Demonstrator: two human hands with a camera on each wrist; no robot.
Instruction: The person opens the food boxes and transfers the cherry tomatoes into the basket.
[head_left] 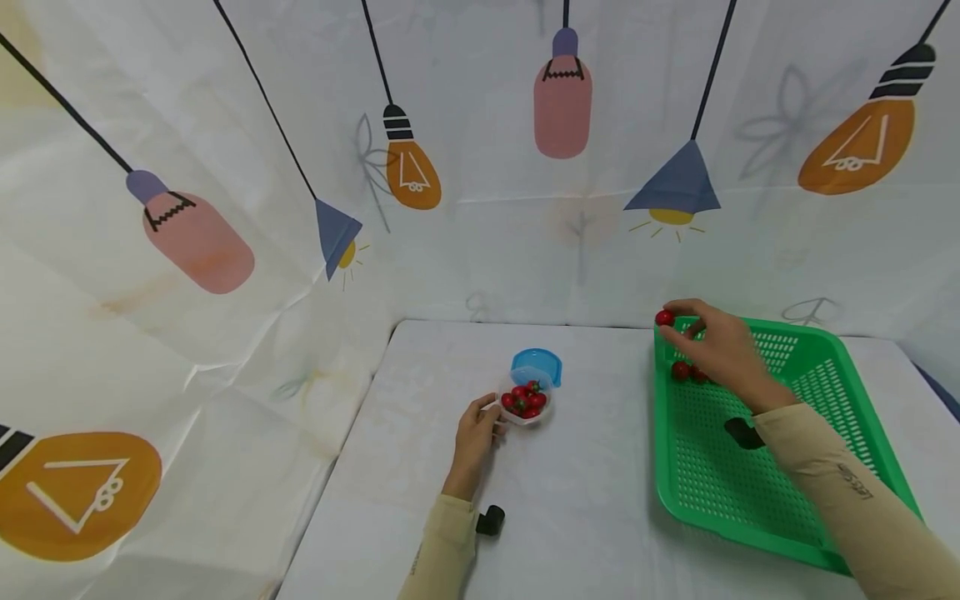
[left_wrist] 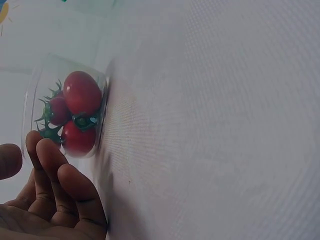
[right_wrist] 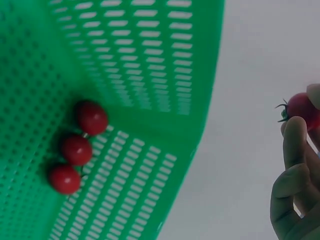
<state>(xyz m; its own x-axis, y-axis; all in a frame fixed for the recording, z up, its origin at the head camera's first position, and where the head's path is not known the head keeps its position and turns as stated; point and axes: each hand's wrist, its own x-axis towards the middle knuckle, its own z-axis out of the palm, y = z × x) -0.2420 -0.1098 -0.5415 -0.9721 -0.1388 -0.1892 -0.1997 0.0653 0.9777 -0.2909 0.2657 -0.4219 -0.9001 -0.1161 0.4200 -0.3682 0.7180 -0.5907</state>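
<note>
A cherry tomato [right_wrist: 301, 111] with a green stem is pinched between the thumb and fingers of my right hand [head_left: 718, 350]. In the head view that hand is over the far left corner of a green plastic basket [head_left: 667, 467]. Three more tomatoes [right_wrist: 76, 149] lie on the basket floor, close to its wall. My left hand [head_left: 476, 433] is beside a small clear container [head_left: 529, 421], its fingers loosely bent and fingertips right at the near side. Several red tomatoes [left_wrist: 82, 93] with green stems fill the container.
The container's blue lid [head_left: 538, 362] lies open behind it. A white-covered table [head_left: 585, 500] holds everything, and a white sheet [head_left: 480, 258] printed with lamps hangs at its back and left.
</note>
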